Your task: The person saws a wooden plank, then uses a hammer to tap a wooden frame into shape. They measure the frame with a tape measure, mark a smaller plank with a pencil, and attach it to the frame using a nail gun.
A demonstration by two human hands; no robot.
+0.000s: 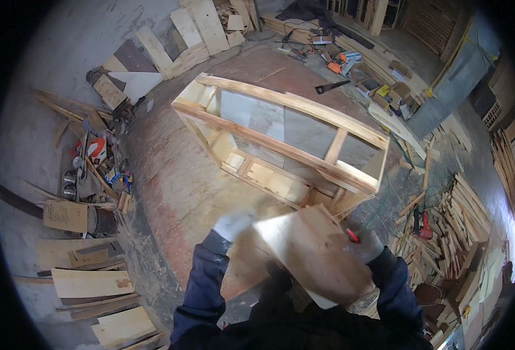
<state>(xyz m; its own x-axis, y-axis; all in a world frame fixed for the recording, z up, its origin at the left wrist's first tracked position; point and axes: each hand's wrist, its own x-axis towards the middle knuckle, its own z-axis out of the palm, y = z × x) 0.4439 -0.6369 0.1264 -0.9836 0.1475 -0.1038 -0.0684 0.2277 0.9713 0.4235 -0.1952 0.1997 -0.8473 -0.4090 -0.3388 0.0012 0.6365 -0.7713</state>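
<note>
A flat, light brown wooden board lies tilted in front of me, its left edge brightly lit. At the board's upper left corner is my left hand in a white glove, its fingers smeared by motion. My right hand, also gloved, is closed beside the board's right edge. From its fingers sticks a small red object, perhaps a pen or handle; its kind is unclear. Beyond the board stands a long open wooden frame with crosspieces and a panelled lower side.
Thin wood strips lie heaped at right, near a red and black power tool. A handsaw and boxes lie beyond the frame, beside a grey post. Boards and a cardboard box line the left wall.
</note>
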